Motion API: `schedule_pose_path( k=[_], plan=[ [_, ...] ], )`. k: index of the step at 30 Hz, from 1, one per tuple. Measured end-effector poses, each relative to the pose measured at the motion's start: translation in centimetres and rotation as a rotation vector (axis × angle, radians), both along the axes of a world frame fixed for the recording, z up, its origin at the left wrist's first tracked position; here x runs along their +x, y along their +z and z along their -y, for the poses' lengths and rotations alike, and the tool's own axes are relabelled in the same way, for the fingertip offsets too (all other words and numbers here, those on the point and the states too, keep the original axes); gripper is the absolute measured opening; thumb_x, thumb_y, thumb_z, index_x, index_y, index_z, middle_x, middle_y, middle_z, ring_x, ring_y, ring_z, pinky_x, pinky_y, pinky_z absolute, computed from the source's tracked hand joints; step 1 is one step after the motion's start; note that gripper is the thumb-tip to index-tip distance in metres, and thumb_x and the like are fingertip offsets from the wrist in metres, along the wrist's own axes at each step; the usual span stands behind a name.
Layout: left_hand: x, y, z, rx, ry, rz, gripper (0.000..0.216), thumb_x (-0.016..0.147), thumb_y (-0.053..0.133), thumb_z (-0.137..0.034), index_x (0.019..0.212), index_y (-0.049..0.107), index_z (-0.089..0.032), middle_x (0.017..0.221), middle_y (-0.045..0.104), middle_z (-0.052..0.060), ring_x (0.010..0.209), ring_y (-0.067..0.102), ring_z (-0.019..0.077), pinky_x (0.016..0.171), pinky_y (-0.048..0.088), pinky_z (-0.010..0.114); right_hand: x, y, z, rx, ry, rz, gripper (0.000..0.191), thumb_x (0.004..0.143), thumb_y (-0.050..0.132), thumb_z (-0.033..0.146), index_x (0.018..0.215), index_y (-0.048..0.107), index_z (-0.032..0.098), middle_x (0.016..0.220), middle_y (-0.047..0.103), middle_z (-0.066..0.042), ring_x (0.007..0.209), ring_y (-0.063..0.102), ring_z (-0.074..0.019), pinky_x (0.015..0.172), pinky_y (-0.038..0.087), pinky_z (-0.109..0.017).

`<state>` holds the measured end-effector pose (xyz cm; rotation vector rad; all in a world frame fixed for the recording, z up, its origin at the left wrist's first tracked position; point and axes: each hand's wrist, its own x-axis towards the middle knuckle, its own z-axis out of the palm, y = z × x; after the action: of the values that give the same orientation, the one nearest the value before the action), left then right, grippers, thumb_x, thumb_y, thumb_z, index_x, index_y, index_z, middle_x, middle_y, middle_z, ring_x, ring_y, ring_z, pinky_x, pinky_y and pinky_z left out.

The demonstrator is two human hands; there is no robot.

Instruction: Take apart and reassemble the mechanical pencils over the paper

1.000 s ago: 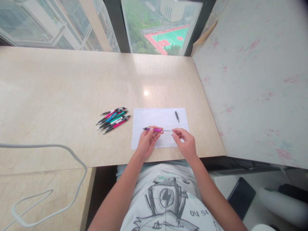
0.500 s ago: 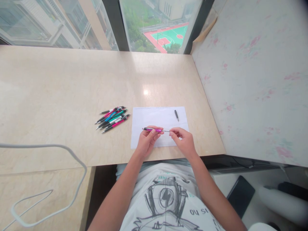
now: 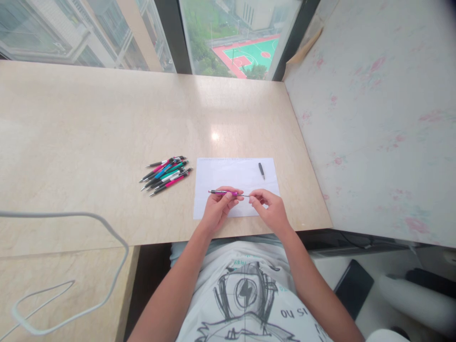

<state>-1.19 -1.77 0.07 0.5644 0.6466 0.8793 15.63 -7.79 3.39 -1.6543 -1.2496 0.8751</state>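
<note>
My left hand is closed on a purple pen barrel, held level over a white sheet of paper. My right hand pinches a thin refill whose far end sits in the barrel's right end. A small black pen tip piece lies on the paper beyond my right hand. To the left, a pile of several pens in pink, green, blue and black rests on the beige tabletop.
A white cable loops across the table's near left part. A window runs along the far edge, and a pale wall stands close on the right. Below the table's front edge are my lap and dark objects on the floor.
My right hand has moved left toward my left hand, so less of the refill shows between them. The pen pile and tip piece have not moved.
</note>
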Motion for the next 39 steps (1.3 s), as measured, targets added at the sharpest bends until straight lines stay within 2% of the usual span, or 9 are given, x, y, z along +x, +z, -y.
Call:
schedule_pose_path(
  k=[4,9,15,24,30,34,39],
  plan=[
    [-0.2,-0.3,-0.1,-0.022,-0.007,0.029,0.021,0.080,0.080,-0.030,0.093,0.072,-0.016,0.098,0.077,0.008,0.084,0.073,0.0123,0.074,0.057,0.018,-0.1,-0.1,-0.1,0.003,0.011,0.025,0.018,0.089,0.060,0.035,0.089,0.070,0.020,0.085,0.073,-0.004,0.073,0.067,-0.0173,0.068,0.053,-0.030],
    [-0.2,-0.4,-0.1,-0.036,-0.022,0.067,0.020,0.080,0.080,-0.029,0.092,0.072,-0.015,0.096,0.076,0.007,0.083,0.073,0.0115,0.076,0.057,0.017,-0.3,-0.1,-0.1,0.015,0.010,0.038,0.020,0.089,0.061,0.035,0.099,0.071,0.020,0.089,0.073,-0.005,0.076,0.068,-0.0174,0.068,0.054,-0.029],
    [-0.1,-0.3,-0.1,-0.022,-0.011,0.042,0.020,0.080,0.080,-0.029,0.091,0.072,-0.014,0.095,0.075,0.008,0.083,0.073,0.0135,0.079,0.057,0.020,-0.5,0.3,-0.4,0.040,0.048,0.094,0.017,0.089,0.059,0.033,0.088,0.071,0.021,0.089,0.074,-0.004,0.076,0.065,-0.0168,0.066,0.053,-0.028],
    [0.1,0.0,-0.2,-0.030,0.017,0.023,0.024,0.078,0.082,-0.030,0.090,0.072,-0.012,0.093,0.076,0.010,0.082,0.074,0.0148,0.080,0.058,0.022,-0.1,0.6,-0.7,0.037,0.097,0.148,0.016,0.091,0.058,0.031,0.088,0.070,0.021,0.089,0.074,-0.004,0.078,0.066,-0.0170,0.068,0.052,-0.028],
    [0.0,-0.4,-0.3,-0.056,0.076,0.029,0.024,0.078,0.082,-0.032,0.091,0.072,-0.014,0.093,0.076,0.008,0.081,0.074,0.0137,0.077,0.058,0.020,0.9,0.6,-0.5,-0.004,0.059,0.173,0.023,0.094,0.053,0.033,0.081,0.068,0.021,0.077,0.072,-0.002,0.073,0.066,-0.0167,0.067,0.050,-0.028],
    [0.0,-0.3,-0.3,-0.053,0.063,0.029,0.024,0.078,0.082,-0.030,0.091,0.072,-0.014,0.094,0.076,0.009,0.083,0.074,0.0141,0.079,0.058,0.020,1.1,0.6,-0.4,-0.010,0.056,0.179,0.017,0.091,0.057,0.032,0.085,0.069,0.021,0.083,0.074,-0.003,0.075,0.067,-0.0172,0.066,0.051,-0.028],
    [-0.1,-0.3,-0.4,-0.076,0.095,0.041,0.025,0.077,0.082,-0.030,0.092,0.071,-0.014,0.093,0.076,0.008,0.082,0.074,0.0131,0.078,0.058,0.019,1.4,1.1,-0.5,0.013,0.120,0.231,0.012,0.089,0.060,0.028,0.086,0.069,0.022,0.086,0.073,-0.003,0.076,0.065,-0.0165,0.065,0.051,-0.027]
  ],
)
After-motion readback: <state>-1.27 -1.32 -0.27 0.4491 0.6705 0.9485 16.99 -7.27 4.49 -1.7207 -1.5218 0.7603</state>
